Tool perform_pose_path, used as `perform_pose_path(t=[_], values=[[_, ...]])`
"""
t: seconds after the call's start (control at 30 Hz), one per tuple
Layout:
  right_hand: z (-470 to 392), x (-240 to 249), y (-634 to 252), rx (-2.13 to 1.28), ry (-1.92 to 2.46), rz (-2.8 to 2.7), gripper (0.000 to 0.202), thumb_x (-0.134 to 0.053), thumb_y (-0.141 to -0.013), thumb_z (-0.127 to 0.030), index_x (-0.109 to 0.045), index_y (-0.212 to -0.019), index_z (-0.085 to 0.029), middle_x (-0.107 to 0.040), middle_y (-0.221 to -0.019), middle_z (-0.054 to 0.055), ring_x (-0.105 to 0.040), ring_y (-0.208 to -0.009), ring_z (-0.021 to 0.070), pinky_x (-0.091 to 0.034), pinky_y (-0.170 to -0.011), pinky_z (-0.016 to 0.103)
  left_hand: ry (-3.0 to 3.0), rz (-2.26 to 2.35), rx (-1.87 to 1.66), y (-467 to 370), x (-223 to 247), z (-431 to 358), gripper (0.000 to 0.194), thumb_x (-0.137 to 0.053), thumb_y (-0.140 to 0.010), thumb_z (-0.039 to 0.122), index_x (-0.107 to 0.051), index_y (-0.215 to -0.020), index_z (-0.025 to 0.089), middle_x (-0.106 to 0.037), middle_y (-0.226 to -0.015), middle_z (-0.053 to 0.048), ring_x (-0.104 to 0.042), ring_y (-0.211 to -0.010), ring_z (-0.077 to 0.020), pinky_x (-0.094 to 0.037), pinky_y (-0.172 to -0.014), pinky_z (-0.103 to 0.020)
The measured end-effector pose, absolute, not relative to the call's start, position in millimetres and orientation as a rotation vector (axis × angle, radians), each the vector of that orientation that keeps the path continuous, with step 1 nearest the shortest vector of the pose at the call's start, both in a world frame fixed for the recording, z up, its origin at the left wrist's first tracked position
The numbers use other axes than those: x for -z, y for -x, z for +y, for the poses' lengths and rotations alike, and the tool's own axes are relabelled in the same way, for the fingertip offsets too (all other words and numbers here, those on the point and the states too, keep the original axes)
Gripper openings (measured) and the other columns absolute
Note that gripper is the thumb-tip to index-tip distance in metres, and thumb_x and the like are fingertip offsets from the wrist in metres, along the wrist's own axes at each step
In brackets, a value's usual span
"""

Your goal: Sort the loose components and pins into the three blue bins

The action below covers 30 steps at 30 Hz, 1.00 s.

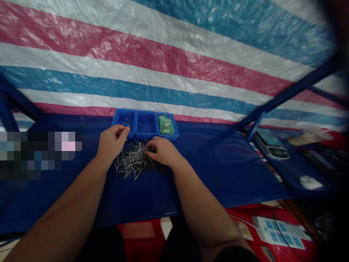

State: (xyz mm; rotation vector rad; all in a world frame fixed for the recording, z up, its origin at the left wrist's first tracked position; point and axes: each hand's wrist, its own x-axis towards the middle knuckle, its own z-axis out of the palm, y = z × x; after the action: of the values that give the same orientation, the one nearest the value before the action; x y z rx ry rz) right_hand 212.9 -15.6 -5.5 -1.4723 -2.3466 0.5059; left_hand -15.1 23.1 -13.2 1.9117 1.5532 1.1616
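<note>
- One blue frame leg [8, 109] stands at the far left, beside the blue tabletop [218, 163].
- The left hand [113, 142] is over the near left corner of the left bin [120, 117], thumb and forefinger drawn together; whether they pinch a pin cannot be told. A few thin slivers show in that bin, close to the fingertips.
- The pile of metal pins [133, 162] lies loose on the tabletop, in front of the bins and mostly between the hands: just right of the left hand, reaching under the right hand's fingers.
- The middle bin [147, 135] touches the left one and has a few dark slivers inside.
- The right hand [165, 151] reaches the pile's upper right part, fingers curled among the pins; its grip on any of them cannot be told.
- The right bin [169, 137], behind that hand, holds a green bag [165, 123].
- Farther right, well apart, are a scale [272, 145] and a crumpled white thing [311, 182].
</note>
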Motion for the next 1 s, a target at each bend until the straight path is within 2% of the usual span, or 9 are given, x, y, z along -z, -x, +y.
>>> perform_pose_path(t=[0.13,0.33,0.8,1.0], values=[[-15.1,8.2,-211.3,-0.468,1.53,-2.324,0.012,-0.072,-0.085,-0.024,-0.074,-0.095,-0.018,-0.064,-0.092,0.005,-0.057,-0.078,0.0141,-0.04,-0.07,0.027,-1.963,1.522,-1.126,12.7,11.4,21.1,0.041,-0.049,-0.098,0.049,-0.074,-0.086,0.019,-0.057,-0.054,0.002,-0.054,-0.053,-0.0146,-0.038,-0.056,-0.029],[-13.8,8.2,-211.4,-0.45,1.605,-2.299,0.006,-0.071,-0.084,-0.021,-0.074,-0.088,-0.018,-0.065,-0.09,0.005,-0.057,-0.077,0.0144,-0.04,-0.069,0.027,-1.983,1.473,-1.106,11.8,12.3,20.1,0.042,-0.047,-0.099,0.049,-0.074,-0.085,0.019,-0.054,-0.053,0.003,-0.051,-0.051,-0.0136,-0.037,-0.056,-0.028],[-16.0,2.8,-209.0,-0.44,1.511,-2.301,0.01,-0.059,-0.091,-0.017,-0.069,-0.093,-0.017,-0.064,-0.092,0.006,-0.056,-0.08,0.0151,-0.039,-0.072,0.028,-2.078,1.3,-1.034,9.5,12.6,17.3,0.034,-0.053,-0.096,0.045,-0.069,-0.083,0.019,-0.056,-0.059,0.002,-0.05,-0.053,-0.0125,-0.036,-0.053,-0.027],[-14.8,3.4,-211.1,-0.441,1.388,-2.199,0.01,-0.056,-0.094,-0.021,-0.066,-0.094,-0.018,-0.061,-0.087,0.004,-0.054,-0.081,0.0152,-0.039,-0.074,0.028,-2.099,1.178,-0.918,8.3,14.5,17.2,0.029,-0.055,-0.095,0.042,-0.071,-0.09,0.019,-0.064,-0.066,0.0,-0.057,-0.056,-0.0136,-0.042,-0.055,-0.026]])
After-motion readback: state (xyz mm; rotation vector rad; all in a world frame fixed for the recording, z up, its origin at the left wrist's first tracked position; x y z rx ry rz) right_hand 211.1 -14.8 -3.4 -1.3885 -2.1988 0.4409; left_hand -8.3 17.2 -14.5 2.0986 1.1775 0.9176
